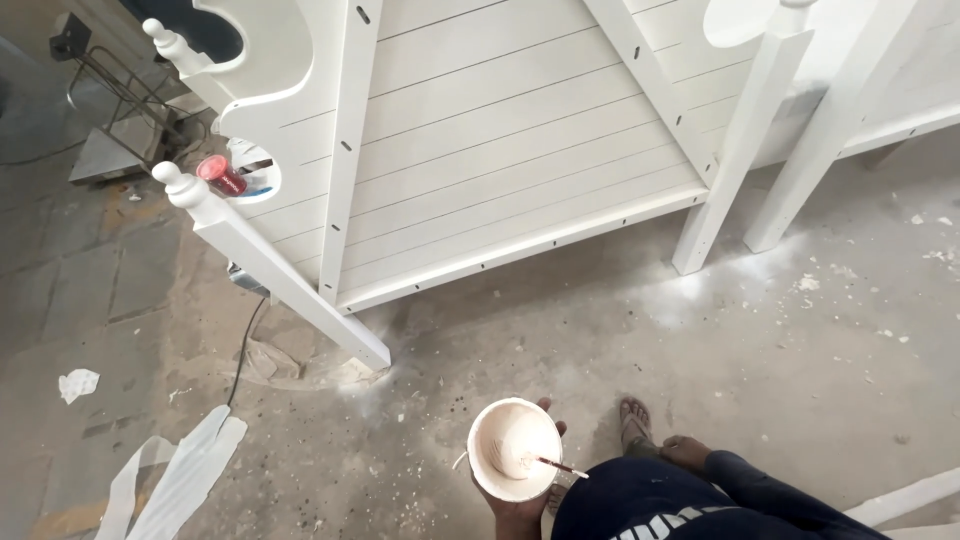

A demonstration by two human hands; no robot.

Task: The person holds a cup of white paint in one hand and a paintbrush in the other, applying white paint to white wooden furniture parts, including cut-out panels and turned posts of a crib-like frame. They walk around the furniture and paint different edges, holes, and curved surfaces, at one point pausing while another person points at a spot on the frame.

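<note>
Closest to the camera is the person's dark blue clothing (680,505) at the bottom edge. Just left of it the left hand (520,505) cups a round white bowl (513,448) from underneath, fingers curled up around its far rim, so the hand is closed on the bowl. The bowl holds off-white paste, and a thin brush (558,466) rests in it with its handle poking out over the right rim. The right hand (686,452) lies by the knee, fingers loosely bent and holding nothing, beside a sandalled foot (634,424). Ahead on the dusty concrete floor (800,350) stands a white slatted headboard (500,140), tilted, with turned posts. A red-capped container (221,175) shows through its cut-out. White strips (185,470) lie on the floor at left.
</note>
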